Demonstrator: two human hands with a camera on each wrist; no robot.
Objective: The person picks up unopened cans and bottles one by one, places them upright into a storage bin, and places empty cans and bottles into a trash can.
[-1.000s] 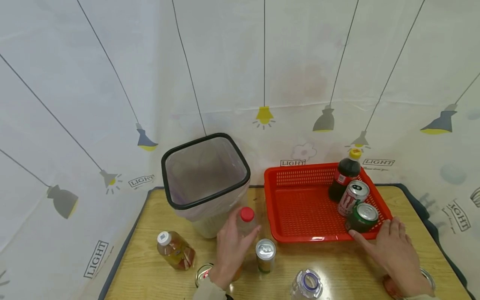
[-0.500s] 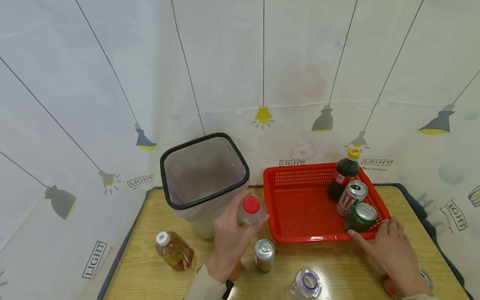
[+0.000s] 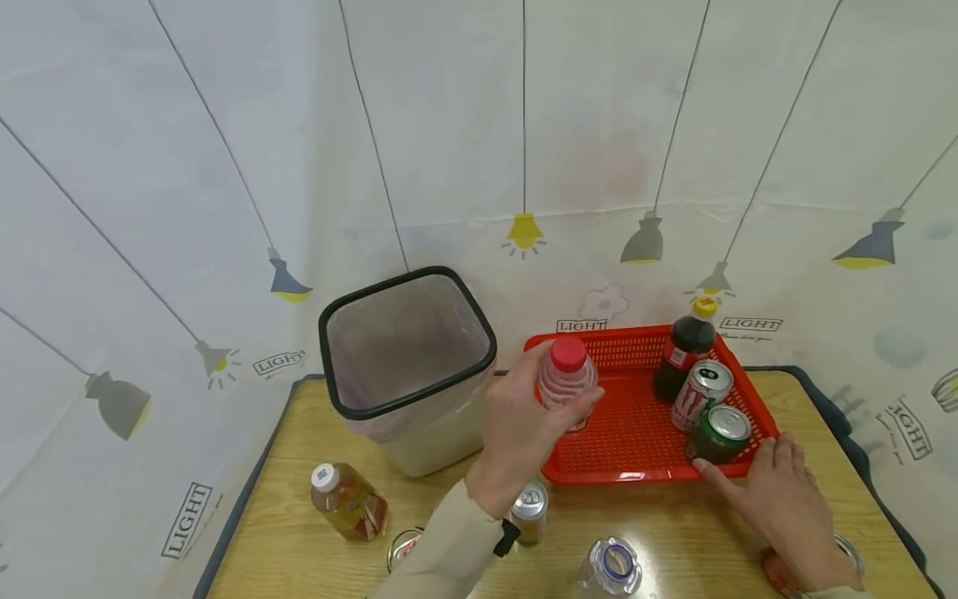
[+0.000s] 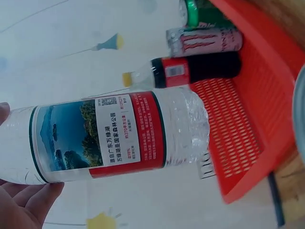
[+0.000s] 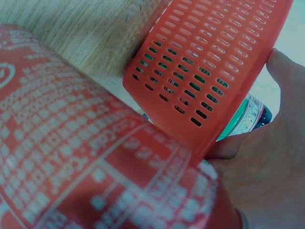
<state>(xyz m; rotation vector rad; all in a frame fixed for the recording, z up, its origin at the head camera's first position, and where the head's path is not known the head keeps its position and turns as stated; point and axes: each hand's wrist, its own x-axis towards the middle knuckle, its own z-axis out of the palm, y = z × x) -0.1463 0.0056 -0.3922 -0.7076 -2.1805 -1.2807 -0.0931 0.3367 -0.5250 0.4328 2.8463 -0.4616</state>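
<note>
My left hand [image 3: 516, 424] grips a clear plastic water bottle [image 3: 566, 384] with a red cap, upright over the left part of the red basket [image 3: 606, 449]. In the left wrist view its label shows a lake scene and a red band, and the bottle's base points towards the basket. My right hand [image 3: 786, 499] rests on the basket's front right corner, thumb along the front rim and fingers at the right side. Beside that thumb, inside the basket, stand a green can [image 3: 720, 434], a pink-and-white can [image 3: 701, 394] and a dark cola bottle [image 3: 684, 353] with a yellow cap.
A lined bin [image 3: 441, 424] with a black rim stands left of the basket. On the table are an amber drink bottle [image 3: 350, 501], a silver-topped can [image 3: 530, 507], an uncapped clear bottle [image 3: 610, 570] and a can lying at front left [image 3: 404, 545]. A red can [image 5: 86, 138] lies by my right wrist.
My left hand has lifted the red-capped bottle from in front of the bin and carried it right, over the basket. The right hand has stayed on the basket's corner.
</note>
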